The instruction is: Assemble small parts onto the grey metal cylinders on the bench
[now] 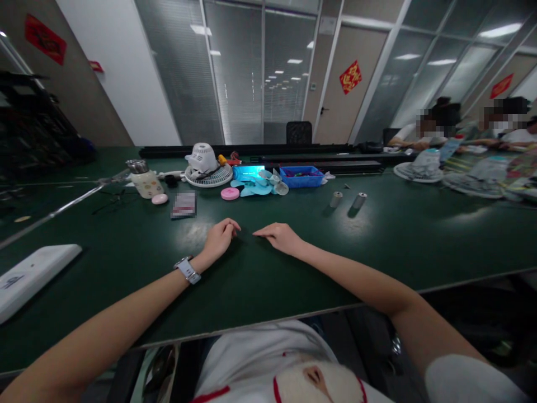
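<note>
My left hand (221,238) rests on the green table (251,285) with its fingers loosely bent and apart, holding nothing visible; a watch (188,270) is on that wrist. To its right, my right hand (282,236) lies on the tabletop, fingers stretched towards the left hand, with nothing in it. A gap separates the two hands. Beyond the left hand lie a dark flat item with a blurred face (183,205) and a pink round lid (230,193). Two small cylinders (336,199) (359,201) stand upright beyond the right hand.
Farther back are a patterned bottle (145,182), a white fan part (208,174), light-blue fan blades (258,187), a lit screen (248,172) and a blue basket (302,182). A white device (36,274) lies at the left. People sit at the far right near more fan parts (419,170).
</note>
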A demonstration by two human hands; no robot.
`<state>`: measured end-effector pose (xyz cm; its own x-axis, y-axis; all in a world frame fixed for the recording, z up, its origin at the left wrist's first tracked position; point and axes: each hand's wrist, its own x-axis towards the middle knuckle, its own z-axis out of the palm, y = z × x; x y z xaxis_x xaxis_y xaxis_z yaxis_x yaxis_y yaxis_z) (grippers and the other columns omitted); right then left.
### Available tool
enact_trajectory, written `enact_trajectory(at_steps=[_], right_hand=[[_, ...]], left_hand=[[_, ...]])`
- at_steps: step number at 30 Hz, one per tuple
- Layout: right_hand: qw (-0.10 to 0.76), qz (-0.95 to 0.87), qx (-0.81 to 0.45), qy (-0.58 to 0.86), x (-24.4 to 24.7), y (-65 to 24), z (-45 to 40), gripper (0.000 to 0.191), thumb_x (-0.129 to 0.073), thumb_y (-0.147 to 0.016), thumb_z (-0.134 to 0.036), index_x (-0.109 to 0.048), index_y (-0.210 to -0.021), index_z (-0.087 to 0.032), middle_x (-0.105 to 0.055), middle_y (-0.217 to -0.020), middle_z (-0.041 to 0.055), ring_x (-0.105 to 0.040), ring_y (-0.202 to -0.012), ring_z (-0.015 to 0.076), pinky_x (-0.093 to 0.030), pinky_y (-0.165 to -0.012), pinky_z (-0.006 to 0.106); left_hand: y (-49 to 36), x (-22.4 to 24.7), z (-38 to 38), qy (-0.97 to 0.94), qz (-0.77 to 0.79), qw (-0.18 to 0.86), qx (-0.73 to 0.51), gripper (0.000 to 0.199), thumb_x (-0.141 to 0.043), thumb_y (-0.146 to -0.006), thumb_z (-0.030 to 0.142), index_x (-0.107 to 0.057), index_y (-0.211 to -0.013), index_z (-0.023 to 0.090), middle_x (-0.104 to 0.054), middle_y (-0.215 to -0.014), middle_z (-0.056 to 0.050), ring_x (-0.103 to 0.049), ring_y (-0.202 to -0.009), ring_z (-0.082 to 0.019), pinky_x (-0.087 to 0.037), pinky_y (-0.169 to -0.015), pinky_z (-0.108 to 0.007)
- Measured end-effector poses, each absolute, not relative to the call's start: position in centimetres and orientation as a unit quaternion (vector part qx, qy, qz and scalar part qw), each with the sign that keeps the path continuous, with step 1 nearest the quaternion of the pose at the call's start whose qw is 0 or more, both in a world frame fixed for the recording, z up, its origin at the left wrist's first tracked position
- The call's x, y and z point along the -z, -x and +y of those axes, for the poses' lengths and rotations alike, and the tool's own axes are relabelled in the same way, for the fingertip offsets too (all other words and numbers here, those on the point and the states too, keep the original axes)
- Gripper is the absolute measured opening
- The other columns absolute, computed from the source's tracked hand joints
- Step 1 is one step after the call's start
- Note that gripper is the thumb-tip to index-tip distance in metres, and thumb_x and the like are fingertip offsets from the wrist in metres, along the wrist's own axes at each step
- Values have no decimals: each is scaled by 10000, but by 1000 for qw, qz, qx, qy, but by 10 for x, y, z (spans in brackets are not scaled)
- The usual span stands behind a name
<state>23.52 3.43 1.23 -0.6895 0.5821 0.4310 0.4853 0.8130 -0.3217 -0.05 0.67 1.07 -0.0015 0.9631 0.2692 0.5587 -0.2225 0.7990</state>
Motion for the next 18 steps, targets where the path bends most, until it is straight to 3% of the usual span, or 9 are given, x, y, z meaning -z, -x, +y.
enact_trajectory(at_steps=[7, 11, 18], right_hand=[[433, -714, 111, 539, -39, -366, 113, 409, -457, -879, -65, -741, -1142, -199, -729, -1153, 76, -667, -1075, 242, -483, -991, 399], [423, -640, 127, 629, -31, -419, 136, 382, -471, -864, -87, -746, -1125, -140, -730, -1135, 128, -680, -1027, 276, -493, -946, 404], [435, -622, 127, 639, -22, -420, 143, 430, -422, -856, -97, -746, -1135, -148, -725, -1146, 130, -667, -1029, 275, -474, -945, 394]], left_hand=[[0, -9, 7, -670, 573, 238, -407, 279, -389, -802, 282, -651, -808, 188, -614, -681, -7, -580, -651, -169, -412, -623, -279], [0, -8, 8, -672, 575, 238, -401, 283, -392, -801, 279, -660, -812, 189, -617, -680, -6, -585, -655, -171, -411, -620, -277], [1, -9, 5, -678, 572, 240, -395, 284, -392, -809, 283, -660, -824, 190, -619, -687, -6, -581, -654, -170, -412, -615, -272]])
